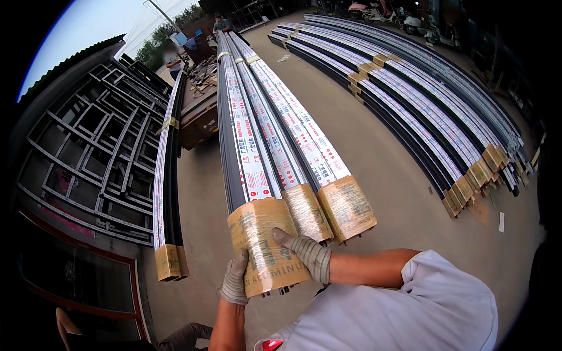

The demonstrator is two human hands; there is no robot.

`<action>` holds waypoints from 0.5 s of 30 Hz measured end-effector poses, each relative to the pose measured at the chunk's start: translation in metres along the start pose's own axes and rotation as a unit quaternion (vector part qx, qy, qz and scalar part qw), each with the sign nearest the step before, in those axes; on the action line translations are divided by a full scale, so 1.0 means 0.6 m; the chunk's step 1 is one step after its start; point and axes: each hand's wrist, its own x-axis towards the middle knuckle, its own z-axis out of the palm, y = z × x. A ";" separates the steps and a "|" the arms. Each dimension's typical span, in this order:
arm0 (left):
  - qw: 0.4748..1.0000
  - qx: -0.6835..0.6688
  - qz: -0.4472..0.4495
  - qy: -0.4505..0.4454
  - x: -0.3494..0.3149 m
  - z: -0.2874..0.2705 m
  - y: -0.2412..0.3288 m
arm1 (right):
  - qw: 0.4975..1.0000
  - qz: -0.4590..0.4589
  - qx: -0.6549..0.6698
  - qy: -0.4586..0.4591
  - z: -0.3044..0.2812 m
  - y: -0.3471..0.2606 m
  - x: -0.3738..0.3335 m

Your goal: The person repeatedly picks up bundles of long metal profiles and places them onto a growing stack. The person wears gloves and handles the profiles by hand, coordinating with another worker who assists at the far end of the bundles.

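Observation:
A long bundle of dark metal profiles (250, 158), covered in white film printed in red and blue, stretches away from me. Brown tape and clear wrap cover its near end. My left hand (235, 278), in a striped grey work glove, grips the left side of that wrapped end. On its right side, my right hand (307, 254) holds on in a matching glove, thumb lying over the top; the fingers beneath are hidden. Two similar bundles, a middle bundle (309, 216) and a right bundle (348, 205), lie close beside it and converge with it at the far end.
Several stacked profile bundles (410, 117) lie on the ground at right. Another bundle (167, 152) slopes at left, beside welded frames (99, 140) and a rusty flatbed (199, 120). One person (221, 24) stands at the far end, another person (172, 61) farther left. An arm (65, 324) shows lower left.

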 end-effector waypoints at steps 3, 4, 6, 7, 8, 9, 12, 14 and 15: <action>1.000 -0.011 0.011 -0.011 0.005 0.086 -0.019 | 1.000 -0.024 -0.001 -0.005 -0.036 -0.045 -0.059; 1.000 -0.010 0.016 0.003 0.002 0.119 -0.031 | 0.999 -0.033 0.008 -0.009 -0.054 -0.053 -0.078; 0.999 -0.016 0.025 -0.015 0.010 0.193 -0.044 | 1.000 -0.027 0.007 -0.010 -0.093 -0.084 -0.109; 0.999 -0.019 0.028 -0.026 0.016 0.227 -0.053 | 1.000 -0.024 0.006 -0.008 -0.115 -0.101 -0.124; 0.999 -0.011 0.034 -0.031 0.022 0.262 -0.068 | 1.000 -0.017 0.006 -0.021 -0.140 -0.122 -0.145; 0.999 -0.007 0.045 -0.031 0.030 0.296 -0.086 | 1.000 -0.015 0.001 -0.020 -0.167 -0.140 -0.162; 0.998 0.000 0.064 -0.024 0.069 0.394 -0.154 | 1.000 -0.015 -0.001 0.000 -0.250 -0.194 -0.212; 0.998 -0.021 0.045 -0.033 0.108 0.453 -0.198 | 0.999 -0.039 0.011 0.007 -0.313 -0.231 -0.234; 0.998 -0.036 0.034 -0.036 0.127 0.485 -0.223 | 0.999 -0.048 0.015 0.013 -0.353 -0.247 -0.238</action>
